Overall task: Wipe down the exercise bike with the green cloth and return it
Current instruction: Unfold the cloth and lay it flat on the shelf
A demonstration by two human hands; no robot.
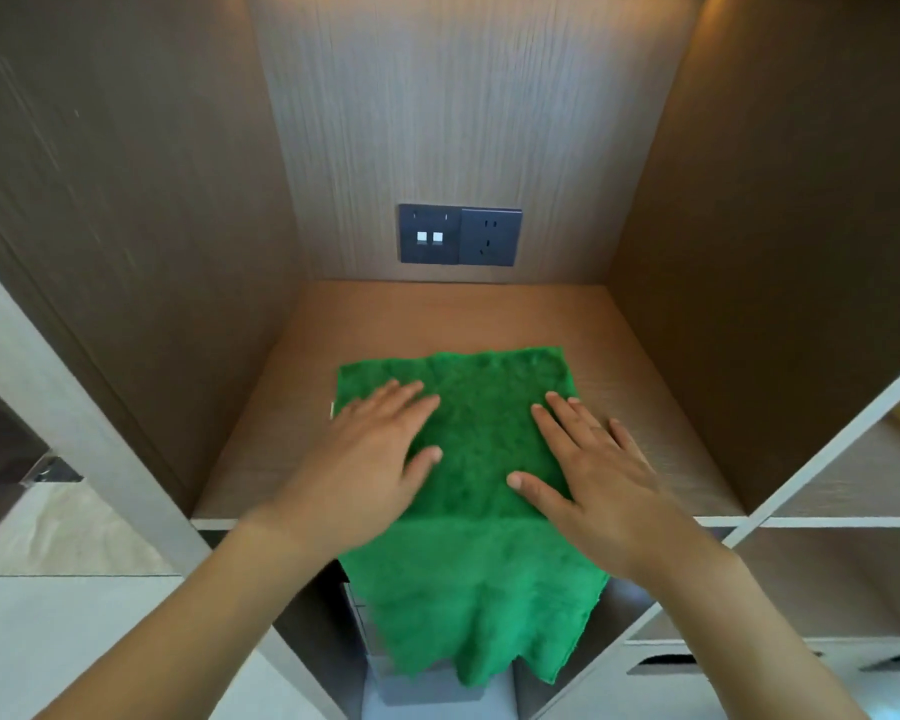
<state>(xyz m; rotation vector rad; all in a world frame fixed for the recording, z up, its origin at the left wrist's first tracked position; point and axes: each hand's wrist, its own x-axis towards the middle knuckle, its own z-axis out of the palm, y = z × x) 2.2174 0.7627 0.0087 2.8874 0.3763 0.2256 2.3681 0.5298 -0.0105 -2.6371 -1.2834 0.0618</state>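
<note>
The green cloth lies spread on a wooden shelf inside a cabinet niche, and its near half hangs down over the shelf's front edge. My left hand lies flat on the cloth's left side with fingers straight. My right hand lies flat on its right side, fingers spread. No exercise bike is in view.
A dark socket and switch panel sits on the niche's back wall. Wooden side walls close in the shelf on both sides. To the right are open shelf compartments, and a drawer with a cut-out handle lies below.
</note>
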